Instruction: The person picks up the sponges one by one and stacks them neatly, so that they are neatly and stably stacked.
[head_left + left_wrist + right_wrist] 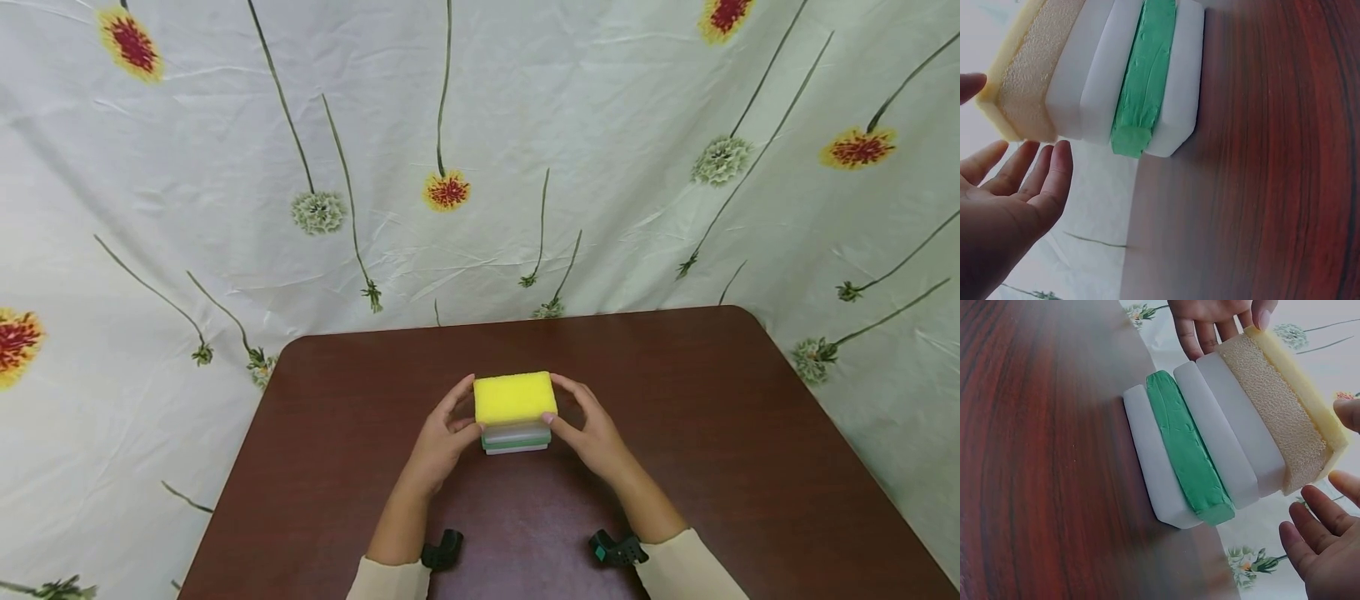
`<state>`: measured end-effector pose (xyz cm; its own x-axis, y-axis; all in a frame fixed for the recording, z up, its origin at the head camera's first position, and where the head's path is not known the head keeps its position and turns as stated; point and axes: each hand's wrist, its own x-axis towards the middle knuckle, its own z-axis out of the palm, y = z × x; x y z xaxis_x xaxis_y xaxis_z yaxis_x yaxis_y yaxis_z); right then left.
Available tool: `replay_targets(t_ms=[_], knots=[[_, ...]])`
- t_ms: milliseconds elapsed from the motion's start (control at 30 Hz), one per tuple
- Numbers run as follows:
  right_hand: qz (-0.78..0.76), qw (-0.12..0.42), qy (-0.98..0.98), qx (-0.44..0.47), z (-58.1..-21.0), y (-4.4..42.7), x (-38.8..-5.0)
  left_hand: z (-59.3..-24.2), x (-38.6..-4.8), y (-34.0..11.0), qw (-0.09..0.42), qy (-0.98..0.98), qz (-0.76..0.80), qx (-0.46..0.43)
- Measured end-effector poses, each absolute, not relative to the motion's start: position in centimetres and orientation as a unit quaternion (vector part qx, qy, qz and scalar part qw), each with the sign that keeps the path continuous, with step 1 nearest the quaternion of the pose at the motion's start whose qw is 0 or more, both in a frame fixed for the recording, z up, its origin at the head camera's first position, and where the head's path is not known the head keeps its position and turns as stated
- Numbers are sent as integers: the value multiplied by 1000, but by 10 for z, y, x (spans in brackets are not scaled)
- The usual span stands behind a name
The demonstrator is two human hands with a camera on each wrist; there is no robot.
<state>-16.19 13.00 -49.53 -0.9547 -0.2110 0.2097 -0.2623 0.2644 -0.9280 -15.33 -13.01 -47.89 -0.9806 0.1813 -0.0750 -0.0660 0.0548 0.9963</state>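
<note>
A stack of blocks stands on the brown table, topped by a yellow sponge (515,398). Under its yellow face the wrist views show a beige foam layer (1266,403). Below lie two white blocks (1219,434), a green block (1146,75) with a wrinkled surface, and a white block (1180,75) at the bottom. My left hand (438,442) holds the sponge's left end, thumb at the near corner and fingers at the side. At the right end, my right hand (596,437) has its thumb and index finger at the yellow edge; its other fingers spread beside the stack.
The table (360,400) has a dark reddish-brown top with rounded far corners. Behind and around it hangs a pale cloth (600,100) printed with flowers. A black strap device (442,550) sits at the left wrist, another (618,548) at the right.
</note>
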Motion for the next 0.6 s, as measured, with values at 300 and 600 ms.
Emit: replay_targets(t_ms=[300, 600], knots=[[592, 37, -789, 160, -487, 132, -162, -473, -151, -137, 73, 719, 689, 51], [597, 55, -783, 166, -477, 138, -167, -461, -151, -147, 36, 725, 687, 29]])
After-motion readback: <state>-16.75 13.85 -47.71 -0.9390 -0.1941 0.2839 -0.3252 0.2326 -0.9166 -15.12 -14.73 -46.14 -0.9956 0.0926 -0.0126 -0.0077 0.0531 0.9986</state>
